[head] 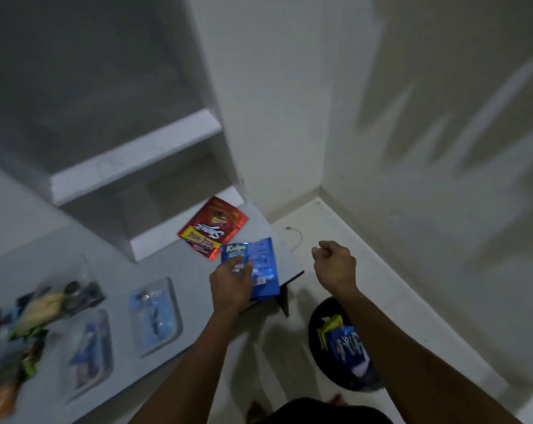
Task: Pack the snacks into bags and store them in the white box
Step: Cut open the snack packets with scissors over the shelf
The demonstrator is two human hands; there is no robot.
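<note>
My left hand (232,287) grips a blue snack packet (260,266) near the right end of the grey table (173,270). A red snack packet (214,231) lies flat just beyond it. My right hand (335,264) hovers over the floor to the right of the table, fingers curled, holding nothing. Two clear bags holding blue snacks lie on the table, one (155,316) in the middle and one (89,350) nearer the left. A loose pile of snacks (29,313) sits at the left edge, blurred.
A black bin (317,328) with blue and yellow wrappers stands on the floor below my right arm. White shelves (136,154) rise behind the table. A wall corner closes the right side. My feet show at the bottom.
</note>
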